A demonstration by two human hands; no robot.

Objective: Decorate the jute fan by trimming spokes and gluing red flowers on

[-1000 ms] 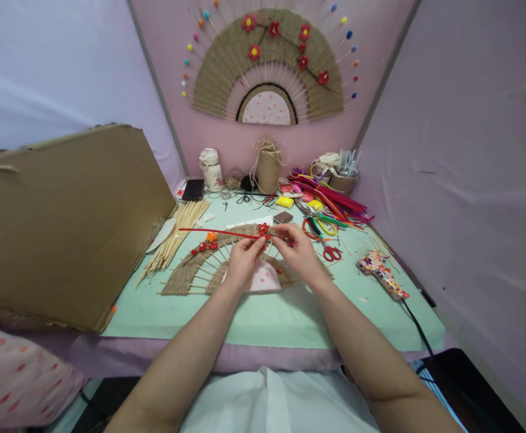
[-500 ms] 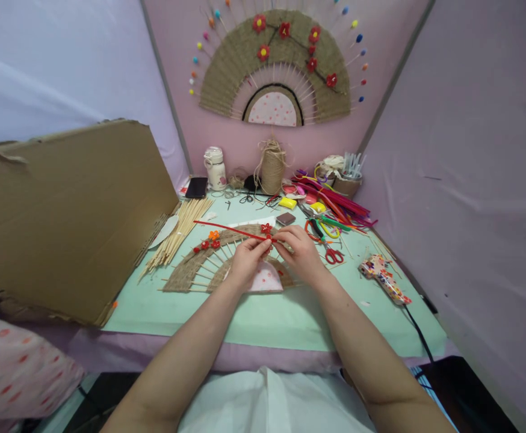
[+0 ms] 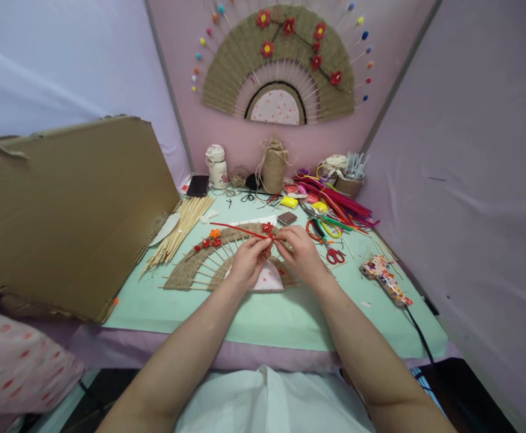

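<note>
A thin red pipe cleaner [image 3: 236, 228] is pinched between both my hands, its free end pointing out to the left. My left hand [image 3: 250, 261] grips it with thumb and fingertips, and my right hand [image 3: 301, 249] pinches it close beside. Where the fingertips meet, part of the red piece is bent into a small shape, largely hidden. Beneath my hands lies a half-round fan [image 3: 188, 264] of twine woven over sticks. It carries an orange flower [image 3: 215, 233], small red flowers [image 3: 206, 243] and another red flower [image 3: 267, 228] near its top edge.
Red scissors [image 3: 335, 256] and pliers [image 3: 318, 228] lie right of the fan, with a patterned glue gun [image 3: 386, 279] farther right. Wooden sticks [image 3: 179, 231] and a cardboard sheet [image 3: 73, 216] are on the left. A twine spool [image 3: 274, 165] and bottle [image 3: 216, 165] stand behind.
The free end of the red pipe cleaner has drawn in to the right, so less of it sticks out. My hands keep their pinch in nearly the same place; the view has shifted slightly.
</note>
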